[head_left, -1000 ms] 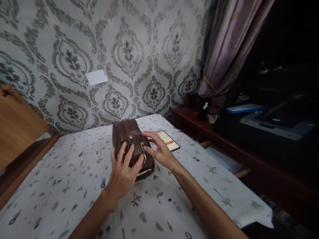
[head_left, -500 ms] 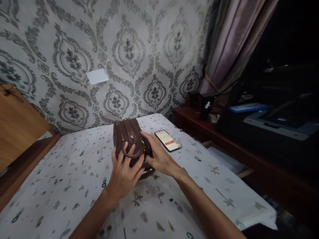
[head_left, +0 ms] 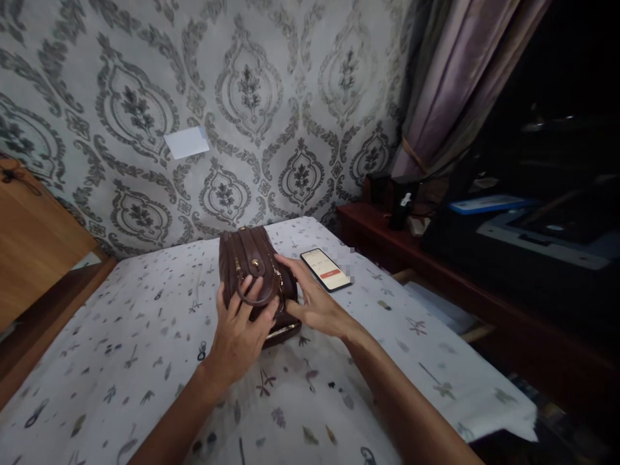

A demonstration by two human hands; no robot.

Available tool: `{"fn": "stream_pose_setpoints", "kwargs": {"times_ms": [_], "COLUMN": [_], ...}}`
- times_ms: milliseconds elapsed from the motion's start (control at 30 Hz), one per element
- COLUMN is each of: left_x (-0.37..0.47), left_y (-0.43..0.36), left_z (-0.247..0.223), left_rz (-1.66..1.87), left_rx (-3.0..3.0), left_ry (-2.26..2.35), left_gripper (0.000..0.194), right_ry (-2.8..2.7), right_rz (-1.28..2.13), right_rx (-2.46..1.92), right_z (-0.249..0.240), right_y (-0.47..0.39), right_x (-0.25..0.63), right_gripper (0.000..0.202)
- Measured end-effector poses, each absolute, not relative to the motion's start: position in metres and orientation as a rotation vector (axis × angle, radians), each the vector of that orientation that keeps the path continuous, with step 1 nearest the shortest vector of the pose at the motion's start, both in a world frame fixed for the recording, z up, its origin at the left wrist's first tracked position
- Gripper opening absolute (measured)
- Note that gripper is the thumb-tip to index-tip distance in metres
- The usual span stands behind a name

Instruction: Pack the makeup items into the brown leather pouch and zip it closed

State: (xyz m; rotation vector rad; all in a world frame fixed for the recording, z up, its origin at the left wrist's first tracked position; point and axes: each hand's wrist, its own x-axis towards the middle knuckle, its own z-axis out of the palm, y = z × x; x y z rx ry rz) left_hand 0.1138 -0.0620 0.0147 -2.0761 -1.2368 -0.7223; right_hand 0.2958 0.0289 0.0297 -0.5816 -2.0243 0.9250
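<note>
A brown handbag (head_left: 249,244) with gold-coloured zips and a round metal stud lies on the printed cloth. My left hand (head_left: 238,336) rests on its near end, fingers spread over the looped handle (head_left: 261,298). Against the bag's right side, my right hand (head_left: 317,303) grips the edge beside a zip; its index finger stretches along the top and its thumb bends in lower down. The exact hold of the thumb is partly hidden. At the near bottom edge another zip (head_left: 283,332) shows below my hands.
A phone (head_left: 327,270) with a lit screen lies to the right of the bag. The cloth (head_left: 159,387) covers a flat surface against a patterned wall. Dark red furniture (head_left: 372,232) with an open drawer (head_left: 440,310) stands at right, a wooden panel (head_left: 39,239) at left.
The view has shifted slightly. Both hands stay on the bag; the right thumb has moved a little, and more of the zip at the near bottom edge shows.
</note>
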Motion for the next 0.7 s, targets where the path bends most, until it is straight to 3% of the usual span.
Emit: {"fn": "stream_pose_setpoints", "kwargs": {"times_ms": [333, 700], "left_x": [0.107, 0.105], "left_y": [-0.065, -0.058], "left_z": [0.02, 0.015], "left_rz": [-0.791, -0.783], "left_rx": [-2.163, -2.059], "left_ry": [-1.313, -1.215], "left_gripper": [0.036, 0.03], "right_ry": [-1.942, -1.925], "right_rz": [1.142, 0.956], "right_rx": [-0.533, -0.593], "right_z": [0.02, 0.011], "right_y": [0.034, 0.025], "right_x": [0.302, 0.29], "right_gripper": [0.07, 0.075]}}
